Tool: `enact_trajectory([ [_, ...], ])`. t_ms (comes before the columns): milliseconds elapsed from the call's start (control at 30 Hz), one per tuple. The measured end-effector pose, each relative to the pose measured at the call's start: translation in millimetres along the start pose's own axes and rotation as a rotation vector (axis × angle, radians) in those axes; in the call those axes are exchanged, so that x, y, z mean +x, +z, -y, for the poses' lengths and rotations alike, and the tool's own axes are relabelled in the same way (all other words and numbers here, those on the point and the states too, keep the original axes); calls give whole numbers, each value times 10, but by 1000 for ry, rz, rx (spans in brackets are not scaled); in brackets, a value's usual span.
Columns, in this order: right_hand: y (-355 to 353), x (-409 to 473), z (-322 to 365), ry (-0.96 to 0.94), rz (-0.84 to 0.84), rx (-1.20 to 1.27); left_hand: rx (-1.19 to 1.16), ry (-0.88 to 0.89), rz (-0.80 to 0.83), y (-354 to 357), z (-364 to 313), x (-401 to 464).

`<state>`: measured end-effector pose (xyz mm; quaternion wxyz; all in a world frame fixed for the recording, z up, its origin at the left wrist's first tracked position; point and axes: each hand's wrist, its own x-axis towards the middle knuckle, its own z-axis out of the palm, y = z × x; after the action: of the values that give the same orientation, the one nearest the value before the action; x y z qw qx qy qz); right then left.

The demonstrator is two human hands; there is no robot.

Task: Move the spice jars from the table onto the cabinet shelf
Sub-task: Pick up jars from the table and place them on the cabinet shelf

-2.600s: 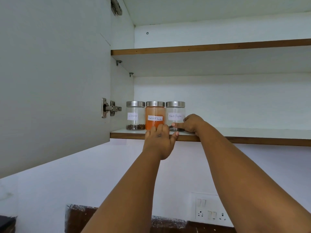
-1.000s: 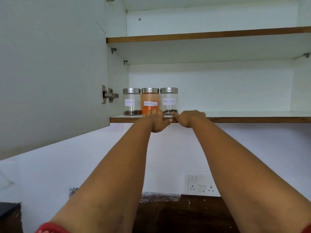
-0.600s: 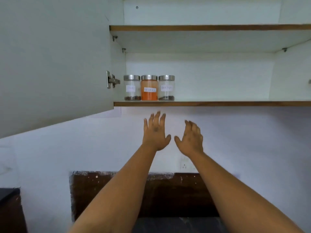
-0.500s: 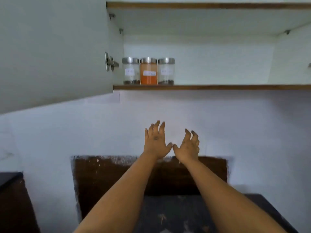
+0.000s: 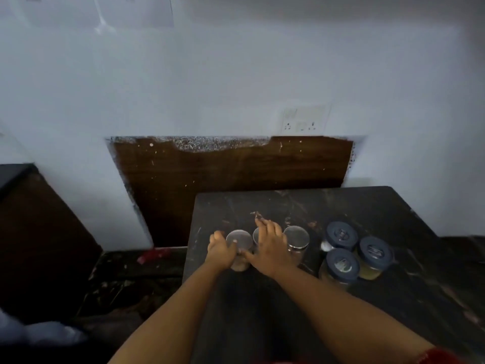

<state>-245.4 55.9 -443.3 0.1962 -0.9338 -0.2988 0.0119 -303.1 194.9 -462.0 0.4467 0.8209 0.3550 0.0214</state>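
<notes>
Three steel-lid jars in a row on the dark surface (image 5: 262, 298). Left jar (image 5: 238, 243) held by the left hand (image 5: 220, 252): thumb over the lid's near edge, fingers curled round the far-left side. Middle jar (image 5: 256, 236) mostly hidden under the right hand (image 5: 270, 248), whose fingers lie nearly straight and spread over it, not visibly closed. Right jar (image 5: 296, 239) free, at 3 o'clock of that hand. Three blue-lid jars (image 5: 342, 262) clustered further toward 3 o'clock. Wall socket (image 5: 304, 122) at 12 o'clock.

Judgement: pickup under way. Best to wrap the glass body rather than the lid, lift straight up, and avoid knocking the touching neighbours.
</notes>
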Motion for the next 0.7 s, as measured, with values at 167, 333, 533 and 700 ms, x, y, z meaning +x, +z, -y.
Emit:
enact_trajectory([
  [167, 178, 171, 117, -65, 316, -136, -169, -102, 136, -107, 175, -70],
  [333, 329, 183, 223, -13, 204, -137, -399, -197, 180, -86, 228, -166],
  [533, 279, 56, 266, -33, 54, 40, -748, -264, 4, -130, 287, -222],
  [700, -169, 123, 361, 173, -153, 529, -924, -43, -52, -231, -236, -370],
])
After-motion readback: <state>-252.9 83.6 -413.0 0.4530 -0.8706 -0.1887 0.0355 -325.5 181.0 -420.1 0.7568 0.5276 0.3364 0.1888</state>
